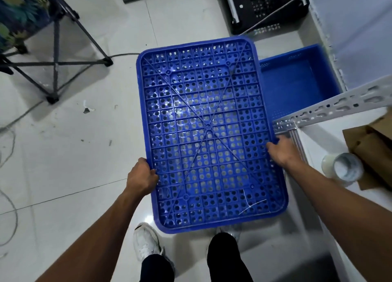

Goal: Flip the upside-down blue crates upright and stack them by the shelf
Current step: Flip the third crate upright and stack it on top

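Blue moulded plastic, perforated and ribbed: judge the upside-down crate (210, 133) stiff, light and somewhat slick. Your left hand (141, 176) and right hand (281, 151) have their fingers curled over its two long edges, a sound hold. Its base faces you; its long axis runs away from you, with the far right corner beside the upright crate (297, 84) at the shelf (331, 109).

no readable text, labels, brands or numbers anywhere
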Demonstrator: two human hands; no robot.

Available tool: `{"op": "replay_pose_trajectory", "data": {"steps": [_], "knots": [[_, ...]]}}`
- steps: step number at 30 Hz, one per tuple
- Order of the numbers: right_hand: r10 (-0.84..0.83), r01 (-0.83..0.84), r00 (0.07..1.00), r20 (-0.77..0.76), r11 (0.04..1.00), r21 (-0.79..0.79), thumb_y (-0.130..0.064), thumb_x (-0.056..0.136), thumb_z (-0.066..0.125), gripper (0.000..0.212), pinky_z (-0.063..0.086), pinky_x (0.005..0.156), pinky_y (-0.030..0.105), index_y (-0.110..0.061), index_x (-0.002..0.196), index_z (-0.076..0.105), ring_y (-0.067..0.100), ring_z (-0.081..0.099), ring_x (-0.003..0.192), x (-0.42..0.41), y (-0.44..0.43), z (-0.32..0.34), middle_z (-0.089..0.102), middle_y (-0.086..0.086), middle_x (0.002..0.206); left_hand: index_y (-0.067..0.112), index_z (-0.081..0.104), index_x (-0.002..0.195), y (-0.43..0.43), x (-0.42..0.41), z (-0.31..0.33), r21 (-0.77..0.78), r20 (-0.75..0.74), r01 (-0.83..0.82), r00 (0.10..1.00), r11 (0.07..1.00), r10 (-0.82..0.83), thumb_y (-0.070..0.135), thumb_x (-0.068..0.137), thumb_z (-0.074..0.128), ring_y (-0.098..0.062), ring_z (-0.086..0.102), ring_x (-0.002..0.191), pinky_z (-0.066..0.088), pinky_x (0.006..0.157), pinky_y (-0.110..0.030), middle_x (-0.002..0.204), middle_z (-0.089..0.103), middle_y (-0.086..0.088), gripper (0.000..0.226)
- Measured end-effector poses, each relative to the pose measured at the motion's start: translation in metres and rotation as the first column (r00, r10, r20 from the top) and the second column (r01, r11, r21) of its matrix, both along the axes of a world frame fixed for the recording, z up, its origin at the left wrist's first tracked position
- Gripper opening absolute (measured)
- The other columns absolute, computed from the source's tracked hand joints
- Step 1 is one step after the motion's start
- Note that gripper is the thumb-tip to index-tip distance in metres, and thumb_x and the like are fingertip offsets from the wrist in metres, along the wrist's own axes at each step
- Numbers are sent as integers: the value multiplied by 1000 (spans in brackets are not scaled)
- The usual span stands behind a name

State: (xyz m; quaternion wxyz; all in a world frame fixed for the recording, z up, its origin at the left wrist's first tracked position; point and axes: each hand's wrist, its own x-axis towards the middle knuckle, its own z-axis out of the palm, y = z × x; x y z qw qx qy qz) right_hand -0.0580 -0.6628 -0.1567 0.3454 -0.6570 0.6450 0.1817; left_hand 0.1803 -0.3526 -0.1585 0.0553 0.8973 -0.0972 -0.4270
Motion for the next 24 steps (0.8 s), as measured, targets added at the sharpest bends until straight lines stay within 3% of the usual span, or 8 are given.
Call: {"op": "replay_pose_trajectory", "data": {"steps": [3, 5, 9, 11, 14, 20, 24], "knots": [[-75, 73, 995, 64, 997, 31, -41, 94, 58, 50, 49, 95, 44, -7, 130, 51, 36, 61, 110, 8, 13, 8, 62, 16, 125, 10, 44, 119, 16, 10, 1, 14, -29, -15, 999, 1000, 15, 20, 89, 61, -30, 64, 96, 56, 82, -43, 113, 62, -8, 35], [-115, 112, 988, 101, 993, 38, -40, 95, 59, 47, 46, 89, 38, -4, 126, 54, 34, 59, 109, 9, 15, 9, 62, 16, 122, 12, 45, 116, 29, 17, -1, -4, -89, -40, 995, 999, 40, 23, 87, 61, -30, 65, 95, 59, 81, -46, 113, 63, -8, 35], [-106, 108, 975, 194, 994, 3, -50, 90, 62, 47, 40, 69, 34, -4, 98, 59, 27, 57, 83, 15, 22, 22, 62, 9, 93, 14, 48, 113, 54, 29, -3, -21, -157, -69, 985, 997, 65, 27, 79, 59, -27, 68, 91, 63, 71, -45, 110, 66, -8, 38], [-103, 106, 961, 258, 994, 2, -53, 88, 63, 46, 30, 58, 35, -11, 78, 45, 22, 44, 67, 20, 28, 32, 47, 3, 73, 10, 52, 111, 62, 31, 1, -29, -167, -87, 983, 996, 81, 30, 74, 58, -26, 71, 84, 63, 61, -42, 104, 68, -9, 43], [-63, 76, 942, 329, 997, -27, -51, 87, 65, 49, 22, 54, 36, -18, 72, 33, 18, 30, 58, 31, 37, 55, 33, 0, 66, 6, 57, 107, 73, 33, 9, -34, -180, -117, 978, 993, 109, 30, 68, 57, -27, 71, 79, 63, 56, -40, 99, 69, -11, 46], [-58, 166, 892, 448, 964, -207, -50, 83, 70, 47, 33, 55, 35, -21, 69, 36, 19, 38, 59, 71, 69, 81, 40, -3, 64, 2, 60, 92, 75, 33, 29, -95, -63, -129, 990, 987, 123, 10, 83, 55, -32, 68, 82, 58, 73, -41, 94, 71, -12, 13], [92, 26, 912, 399, 960, -280, -50, 86, 65, 47, 32, 57, 37, -21, 68, 33, 22, 39, 60, 98, 106, 93, 39, -2, 63, 10, 67, 107, 76, 25, 35, -110, -135, -158, 980, 981, 143, 26, 92, 57, -32, 66, 94, 54, 85, -39, 106, 69, -11, 24]]}}
